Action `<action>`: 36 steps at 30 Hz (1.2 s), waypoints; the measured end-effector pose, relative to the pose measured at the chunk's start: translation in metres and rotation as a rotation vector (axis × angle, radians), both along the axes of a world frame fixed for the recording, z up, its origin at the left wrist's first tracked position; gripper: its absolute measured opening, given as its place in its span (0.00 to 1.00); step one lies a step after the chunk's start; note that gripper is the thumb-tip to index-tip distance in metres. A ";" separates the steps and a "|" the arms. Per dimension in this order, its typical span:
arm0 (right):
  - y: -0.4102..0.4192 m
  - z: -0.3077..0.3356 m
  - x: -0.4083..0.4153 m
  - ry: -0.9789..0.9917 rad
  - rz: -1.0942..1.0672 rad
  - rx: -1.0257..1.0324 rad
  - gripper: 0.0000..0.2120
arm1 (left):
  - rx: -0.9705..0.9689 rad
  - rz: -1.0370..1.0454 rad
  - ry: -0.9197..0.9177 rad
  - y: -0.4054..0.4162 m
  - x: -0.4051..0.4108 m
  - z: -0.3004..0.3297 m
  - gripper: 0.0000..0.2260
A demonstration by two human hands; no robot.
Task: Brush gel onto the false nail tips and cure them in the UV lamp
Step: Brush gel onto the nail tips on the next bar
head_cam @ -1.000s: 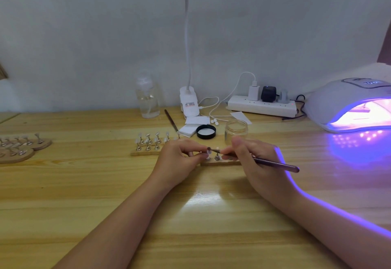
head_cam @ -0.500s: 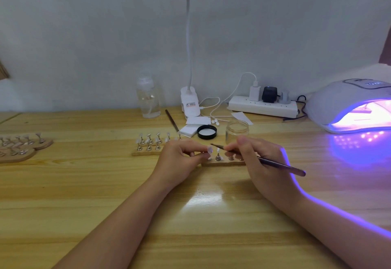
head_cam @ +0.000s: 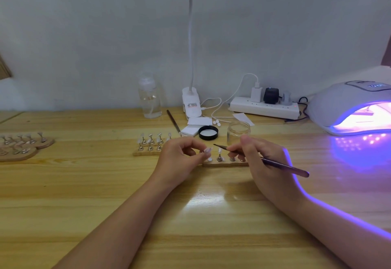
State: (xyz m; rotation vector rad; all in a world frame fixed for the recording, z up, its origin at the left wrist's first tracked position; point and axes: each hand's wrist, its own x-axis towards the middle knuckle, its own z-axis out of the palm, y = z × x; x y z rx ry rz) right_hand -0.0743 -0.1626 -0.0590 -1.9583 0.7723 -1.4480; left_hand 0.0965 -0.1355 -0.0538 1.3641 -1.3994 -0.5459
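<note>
My left hand (head_cam: 179, 158) pinches a small metal stand carrying a false nail tip (head_cam: 207, 150), lifted a little above the left end of a wooden holder strip (head_cam: 225, 164). More stands with tips (head_cam: 219, 156) remain on that strip. My right hand (head_cam: 262, 158) grips a thin dark gel brush (head_cam: 281, 164), its point aimed left and hovering just right of the held tip. An open glass gel jar (head_cam: 238, 131) stands just behind my right hand. The UV lamp (head_cam: 351, 106) glows purple at the right.
A second strip of nail stands (head_cam: 151, 144) lies left of my left hand, and two more holders (head_cam: 23, 145) sit at the far left. Behind are a black lid (head_cam: 208, 132), another brush (head_cam: 174, 121), white pads, a clear bottle (head_cam: 149, 97), a desk lamp base (head_cam: 191, 105) and a power strip (head_cam: 264, 107).
The brush point has drawn back to the right, off the tip. My left hand has raised the pinched stand a little above the strip.
</note>
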 end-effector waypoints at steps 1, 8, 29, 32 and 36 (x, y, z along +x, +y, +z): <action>0.000 0.000 0.000 0.011 -0.009 -0.018 0.18 | 0.006 -0.004 -0.001 0.000 0.000 0.000 0.08; 0.003 0.000 0.001 0.075 0.031 -0.051 0.15 | 0.030 0.009 -0.022 -0.001 0.001 0.000 0.09; 0.004 0.002 0.002 0.049 0.048 -0.055 0.16 | 0.036 0.025 -0.064 -0.002 0.001 -0.001 0.10; 0.002 0.004 0.002 0.078 -0.008 -0.077 0.14 | 0.029 0.026 -0.054 -0.002 0.001 0.000 0.11; 0.004 0.001 0.002 0.078 0.058 -0.048 0.16 | 0.033 0.021 -0.061 -0.002 0.001 0.000 0.11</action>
